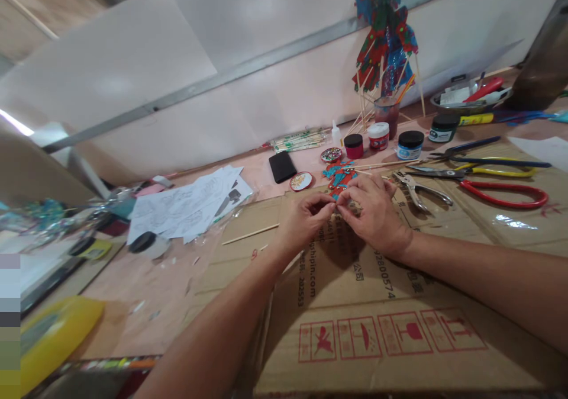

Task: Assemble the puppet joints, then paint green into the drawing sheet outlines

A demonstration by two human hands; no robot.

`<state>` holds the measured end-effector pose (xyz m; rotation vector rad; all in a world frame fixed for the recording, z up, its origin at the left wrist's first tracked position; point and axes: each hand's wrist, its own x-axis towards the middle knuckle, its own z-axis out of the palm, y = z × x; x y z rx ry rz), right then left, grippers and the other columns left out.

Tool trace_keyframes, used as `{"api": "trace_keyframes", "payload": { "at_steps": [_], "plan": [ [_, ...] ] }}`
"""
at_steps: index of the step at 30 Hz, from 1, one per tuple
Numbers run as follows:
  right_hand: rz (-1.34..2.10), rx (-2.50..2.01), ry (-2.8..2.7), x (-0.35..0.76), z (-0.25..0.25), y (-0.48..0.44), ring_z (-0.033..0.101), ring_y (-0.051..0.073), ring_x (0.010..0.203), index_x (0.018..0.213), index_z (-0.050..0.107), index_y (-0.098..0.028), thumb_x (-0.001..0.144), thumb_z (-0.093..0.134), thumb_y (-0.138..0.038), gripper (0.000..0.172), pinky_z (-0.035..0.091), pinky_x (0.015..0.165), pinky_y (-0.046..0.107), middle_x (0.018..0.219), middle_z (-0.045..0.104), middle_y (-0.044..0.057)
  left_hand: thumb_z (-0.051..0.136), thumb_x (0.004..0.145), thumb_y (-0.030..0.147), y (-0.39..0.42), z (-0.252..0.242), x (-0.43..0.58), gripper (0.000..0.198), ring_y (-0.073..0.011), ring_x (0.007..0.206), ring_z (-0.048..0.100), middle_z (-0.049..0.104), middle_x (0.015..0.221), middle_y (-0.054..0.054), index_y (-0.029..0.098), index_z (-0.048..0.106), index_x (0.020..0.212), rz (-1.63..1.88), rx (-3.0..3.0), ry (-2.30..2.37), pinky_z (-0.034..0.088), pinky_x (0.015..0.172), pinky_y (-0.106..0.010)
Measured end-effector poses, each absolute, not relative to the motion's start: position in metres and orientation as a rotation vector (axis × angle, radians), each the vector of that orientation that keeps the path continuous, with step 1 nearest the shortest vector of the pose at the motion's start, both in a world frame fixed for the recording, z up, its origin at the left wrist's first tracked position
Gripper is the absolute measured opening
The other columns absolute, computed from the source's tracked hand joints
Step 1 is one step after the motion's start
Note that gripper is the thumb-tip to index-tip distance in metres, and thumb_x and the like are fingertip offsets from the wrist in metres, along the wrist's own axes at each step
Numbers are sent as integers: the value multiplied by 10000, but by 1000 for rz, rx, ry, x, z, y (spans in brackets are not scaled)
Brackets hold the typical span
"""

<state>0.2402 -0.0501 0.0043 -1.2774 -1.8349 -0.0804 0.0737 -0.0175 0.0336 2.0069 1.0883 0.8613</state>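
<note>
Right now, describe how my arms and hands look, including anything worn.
The left hand and the right hand are bare, without gloves. No sleeve covers the visible left forearm or right forearm, and no watch or bracelet shows at either wrist. Rings are hard to rule out.

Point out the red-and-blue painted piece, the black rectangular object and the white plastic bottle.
Red-and-blue painted piece (341, 177): head view, its middle.
Black rectangular object (282, 167): head view, its top face.
White plastic bottle (336, 135): head view, its body.
</note>
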Motion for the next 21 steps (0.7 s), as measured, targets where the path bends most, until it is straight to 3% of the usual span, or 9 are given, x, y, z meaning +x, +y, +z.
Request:
{"api": "trace_keyframes", "payload": {
  "at_steps": [21],
  "plan": [
    [21,-1186,-1811,240,4,-47,532,232,945,773,610,-210,862,596,-194,91,347,875,399,933,630,56,655,806,257,-16,39,70,122,-126,628,623,693,681,-13,173,734,765,803,1829,1005,510,656,-251]
  ]
}}
